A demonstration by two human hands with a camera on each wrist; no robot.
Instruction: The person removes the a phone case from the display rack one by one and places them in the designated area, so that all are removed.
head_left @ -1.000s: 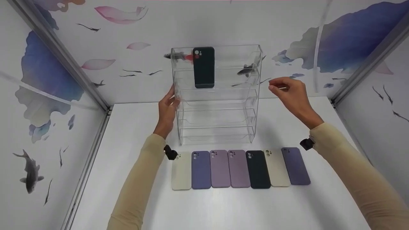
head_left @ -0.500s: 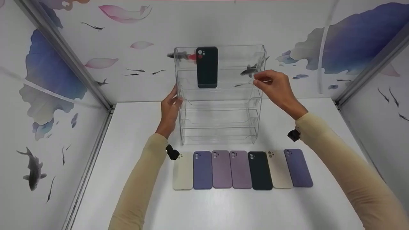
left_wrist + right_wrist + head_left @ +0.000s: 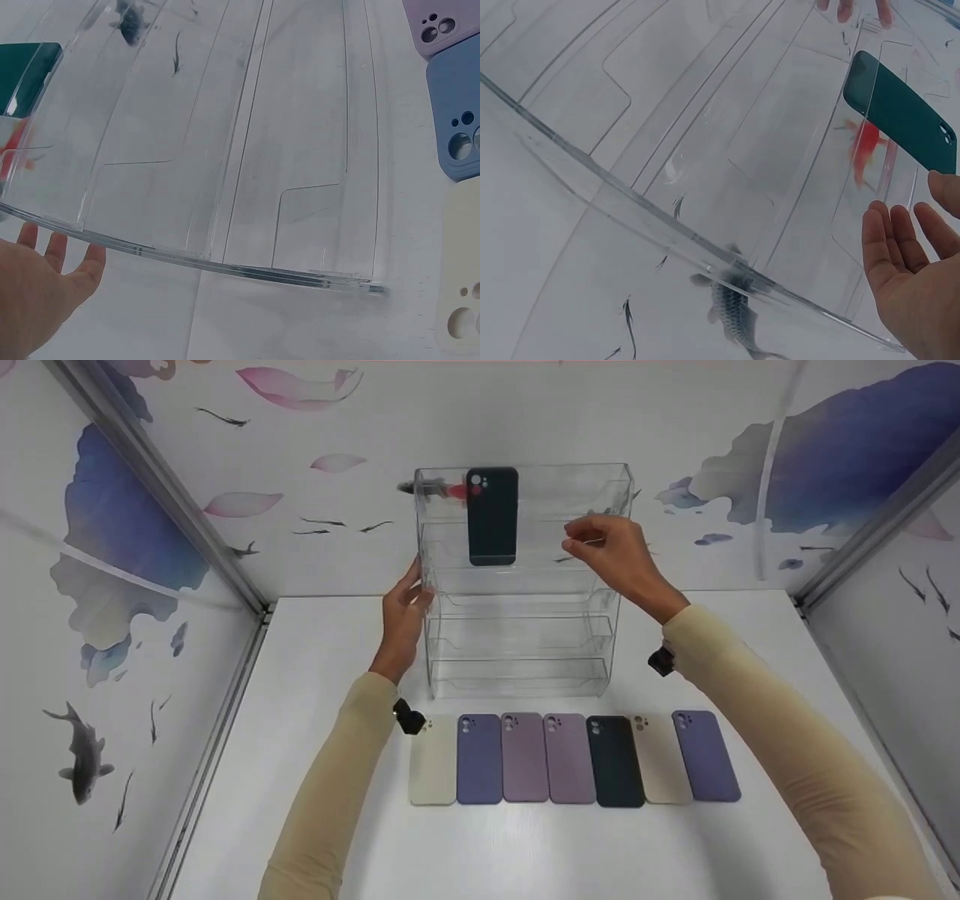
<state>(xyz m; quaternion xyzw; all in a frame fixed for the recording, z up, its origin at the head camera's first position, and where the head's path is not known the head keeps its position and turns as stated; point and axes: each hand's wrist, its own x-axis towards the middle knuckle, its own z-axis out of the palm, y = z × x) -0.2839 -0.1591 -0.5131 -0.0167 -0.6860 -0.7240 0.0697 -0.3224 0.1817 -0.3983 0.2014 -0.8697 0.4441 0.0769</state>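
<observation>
A clear tiered display rack [image 3: 517, 637] stands on the white table. In its upper part a dark green phone case [image 3: 493, 517] sits upright, left of the middle. My left hand [image 3: 403, 619] rests its fingers against the rack's left side; in the left wrist view the fingertips [image 3: 91, 259] meet the side panel's edge. In front of the rack's upper right part hovers my right hand [image 3: 611, 551], fingers loosely bent, thumb apart from them in the right wrist view, and nothing held. That view shows the green case [image 3: 904, 112] just beyond the thumb.
Several phone cases lie in a row before the rack: a cream one [image 3: 433, 765], a blue one [image 3: 480, 757], two mauve ones, a dark one [image 3: 616, 761], a beige one [image 3: 664, 761] and a violet one [image 3: 707, 757]. Printed walls [image 3: 300, 562] enclose the table.
My right hand has moved left, from beyond the rack's right side to in front of its upper right part. My left hand stays at the rack's side. The green case remains in place.
</observation>
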